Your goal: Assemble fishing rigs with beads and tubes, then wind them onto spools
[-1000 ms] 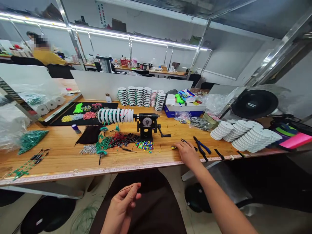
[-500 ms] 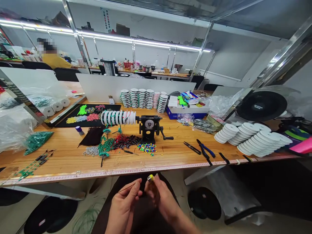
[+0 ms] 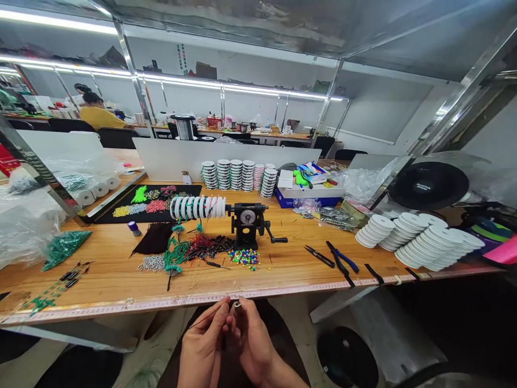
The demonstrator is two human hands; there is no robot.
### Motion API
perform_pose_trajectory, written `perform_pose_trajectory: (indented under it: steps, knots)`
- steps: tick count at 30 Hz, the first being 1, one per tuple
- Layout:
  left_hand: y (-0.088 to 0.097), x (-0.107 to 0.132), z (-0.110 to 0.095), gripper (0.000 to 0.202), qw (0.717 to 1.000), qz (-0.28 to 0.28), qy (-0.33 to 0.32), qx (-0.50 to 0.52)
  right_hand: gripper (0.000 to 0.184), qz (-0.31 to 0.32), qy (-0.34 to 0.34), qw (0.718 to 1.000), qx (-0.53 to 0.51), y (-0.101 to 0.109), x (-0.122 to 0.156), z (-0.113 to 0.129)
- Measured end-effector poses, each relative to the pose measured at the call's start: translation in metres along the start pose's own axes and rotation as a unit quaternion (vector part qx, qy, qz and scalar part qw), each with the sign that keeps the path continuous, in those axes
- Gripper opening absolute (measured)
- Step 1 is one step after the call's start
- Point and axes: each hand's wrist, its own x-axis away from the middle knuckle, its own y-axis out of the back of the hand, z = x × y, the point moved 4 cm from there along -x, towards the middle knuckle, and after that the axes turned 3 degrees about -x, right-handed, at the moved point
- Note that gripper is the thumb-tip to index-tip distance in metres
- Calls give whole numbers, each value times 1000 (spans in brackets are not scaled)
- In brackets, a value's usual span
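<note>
Head view. Left hand (image 3: 202,345) and right hand (image 3: 252,347) together, low in frame, in front of the hand-crank winder (image 3: 247,221), just below the bench edge. Left fingers (image 3: 220,315) pinched on a thin dark wire (image 3: 208,318), wire running out to the left. Right fingers (image 3: 242,318) closed around a small silver-tipped piece (image 3: 237,306), exact kind too small to tell. Wire end and piece very close, at the meeting point of the two hands; contact between them not readable.

Winder clamped on a wooden workbench (image 3: 109,283), white spools wound with green line (image 3: 197,207) on its spindle, to the left. Just in front of the winder: mixed colored beads (image 3: 244,258) and a pile of black and red tubes (image 3: 210,247). Further left of the winder: black mat with colored bundles (image 3: 149,202). Right of the winder: blue-handled pliers (image 3: 342,257), black-handled snips (image 3: 319,256), stacked white spools (image 3: 420,242). Behind the winder: more spool stacks (image 3: 236,175), blue box (image 3: 307,196). Far behind, well apart: co-worker in a yellow top (image 3: 100,118).
</note>
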Motion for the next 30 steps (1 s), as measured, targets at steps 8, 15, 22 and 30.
perform_pose_trajectory:
  steps: [8, 15, 22, 30]
  knots:
    - [2, -8, -2, 49, 1000, 6, -18, 2, 49, -1, -15, 1000, 2, -6, -4, 2]
    - [0, -6, -3, 46, 1000, 25, -14, -13, 45, 7, -11, 1000, -10, -8, 0, 6]
    - [-7, -4, -8, 49, 999, 15, -23, -44, 45, -6, 11, 1000, 9, -7, -1, 8]
    - [-6, -5, -10, 56, 998, -14, -23, -59, 49, -30, 311, 874, 371, 23, -3, 70]
